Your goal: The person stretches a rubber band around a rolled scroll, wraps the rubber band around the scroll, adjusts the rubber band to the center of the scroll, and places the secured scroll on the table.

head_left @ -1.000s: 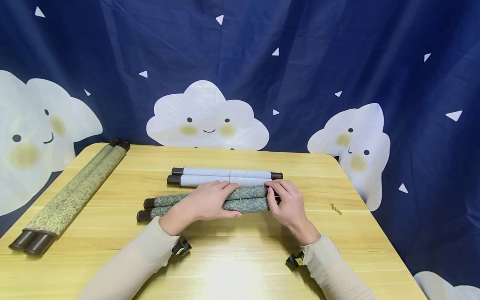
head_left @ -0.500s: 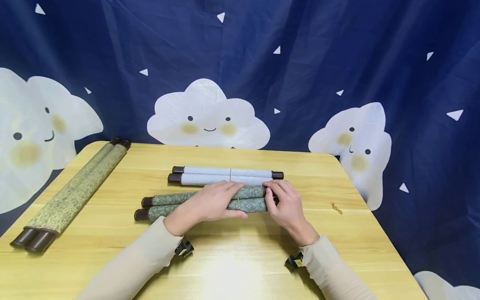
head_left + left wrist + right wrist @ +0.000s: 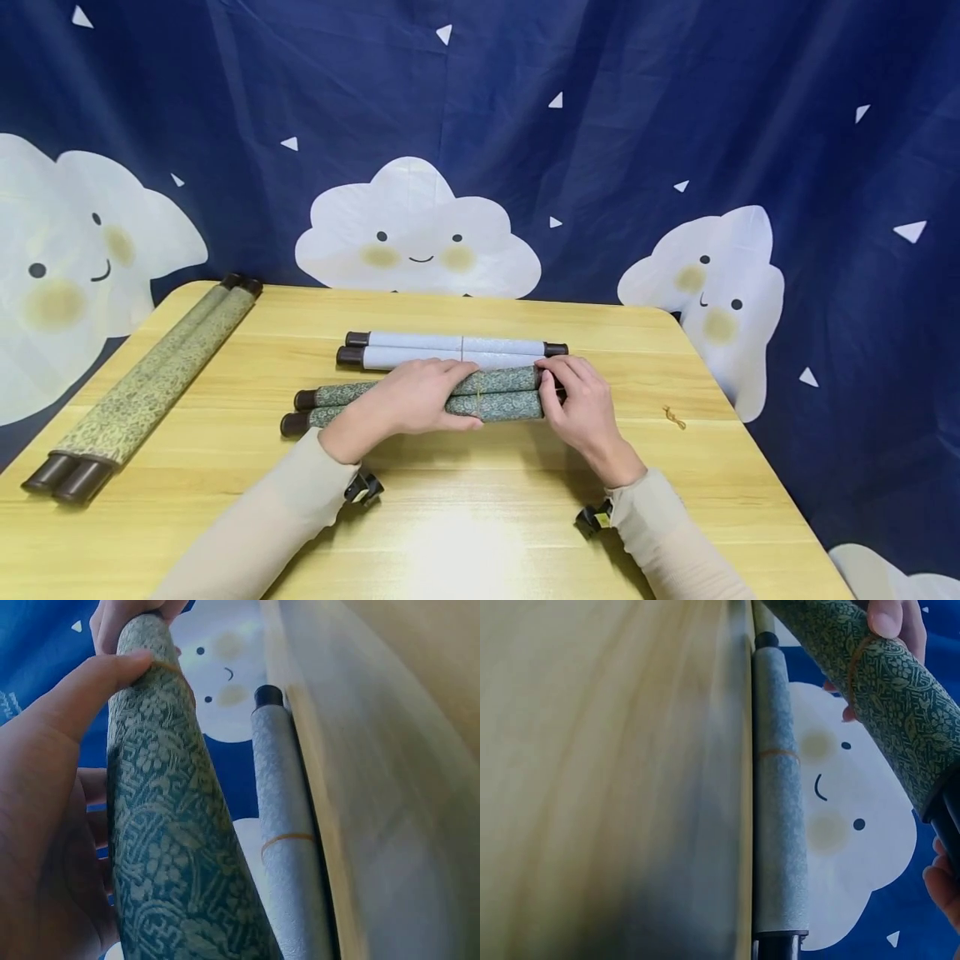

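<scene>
A green patterned double scroll with dark end knobs, bound by a thin tan cord, lies crosswise in front of me in the head view. My left hand grips it from above near the middle, thumb on the near side. At its right end my right hand holds it around the dark knobs, mostly hiding them. In the left wrist view the left thumb presses on the green cloth beside the cord. Just behind lies a pale blue-white double scroll, tied with a similar cord and partly covered by the hands.
A longer yellow-green double scroll lies slantwise along the left side of the wooden table. A small loose loop of tan cord sits at the right. A dark blue curtain with clouds hangs behind the table.
Both hands and the green scroll shift slightly left, then back to the right. Both hands keep their hold. The other scrolls and the loose cord stay in place.
</scene>
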Demonstrator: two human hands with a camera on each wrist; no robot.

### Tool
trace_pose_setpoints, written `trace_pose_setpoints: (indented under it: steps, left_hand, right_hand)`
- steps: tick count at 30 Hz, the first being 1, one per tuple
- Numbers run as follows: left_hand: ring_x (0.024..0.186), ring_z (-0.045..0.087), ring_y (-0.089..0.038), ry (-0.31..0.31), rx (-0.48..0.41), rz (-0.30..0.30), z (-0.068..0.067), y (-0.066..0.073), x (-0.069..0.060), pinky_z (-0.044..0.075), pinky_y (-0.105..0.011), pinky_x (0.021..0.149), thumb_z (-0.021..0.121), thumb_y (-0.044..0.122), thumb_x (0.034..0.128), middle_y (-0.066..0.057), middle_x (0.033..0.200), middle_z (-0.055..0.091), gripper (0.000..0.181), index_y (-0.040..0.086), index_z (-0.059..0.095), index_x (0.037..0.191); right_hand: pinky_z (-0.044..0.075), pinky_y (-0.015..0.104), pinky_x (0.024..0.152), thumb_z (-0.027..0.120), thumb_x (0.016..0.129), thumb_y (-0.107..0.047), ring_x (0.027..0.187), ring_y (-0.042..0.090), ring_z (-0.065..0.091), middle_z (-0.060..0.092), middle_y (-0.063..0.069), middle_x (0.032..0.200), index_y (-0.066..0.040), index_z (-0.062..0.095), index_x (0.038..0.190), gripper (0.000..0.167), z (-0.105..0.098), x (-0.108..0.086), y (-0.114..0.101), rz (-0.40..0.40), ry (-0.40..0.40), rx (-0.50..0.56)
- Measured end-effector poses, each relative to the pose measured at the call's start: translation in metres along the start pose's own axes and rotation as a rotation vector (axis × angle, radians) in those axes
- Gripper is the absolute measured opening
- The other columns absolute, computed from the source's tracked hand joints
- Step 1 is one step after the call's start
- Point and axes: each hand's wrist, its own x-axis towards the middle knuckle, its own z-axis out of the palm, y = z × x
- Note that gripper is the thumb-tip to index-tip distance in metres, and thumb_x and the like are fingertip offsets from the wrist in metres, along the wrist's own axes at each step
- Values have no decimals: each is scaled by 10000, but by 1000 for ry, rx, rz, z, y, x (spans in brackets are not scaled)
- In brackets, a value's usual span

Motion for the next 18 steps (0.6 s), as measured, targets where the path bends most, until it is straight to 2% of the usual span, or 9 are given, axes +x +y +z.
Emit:
trace_pose_setpoints:
  steps: [7, 11, 15, 18]
  left_hand:
    - [1183, 579, -317, -32, -8, -18, -7, -1, -2, 464, -455, 1000, 501, 765, 830, -130, 1376, 553, 932, 102, 415, 1479]
    - [1244, 532, -329, -5, -38, -6, -5, 0, -1, 422, -465, 1043, 542, 739, 828, -146, 1418, 510, 944, 82, 394, 1490]
    - [1336, 435, -330, 41, -81, 48, -1, 3, 0, 333, -459, 1110, 487, 779, 818, -132, 1504, 406, 1010, 86, 312, 1531]
    - [1350, 419, -314, 53, -84, 95, 1, 4, 2, 304, -449, 1126, 443, 783, 829, -111, 1521, 384, 1001, 102, 279, 1545]
  right_hand:
    - [554, 429, 737, 506, 917, -191, 842, 270, 652, 709, 75, 915, -49, 746, 965, 283, -1, 3, -1, -11, 7, 0]
    - [554, 427, 731, 504, 918, -189, 840, 269, 653, 709, 75, 912, -51, 745, 959, 282, -1, 2, -2, 1, 10, 3]
    - [553, 428, 732, 510, 915, -181, 841, 270, 653, 708, 71, 914, -52, 744, 954, 270, -2, 2, -5, 5, 18, 7]
    - [552, 428, 733, 517, 911, -175, 840, 273, 651, 705, 72, 918, -46, 741, 952, 261, -2, 3, -8, -3, 25, 9]
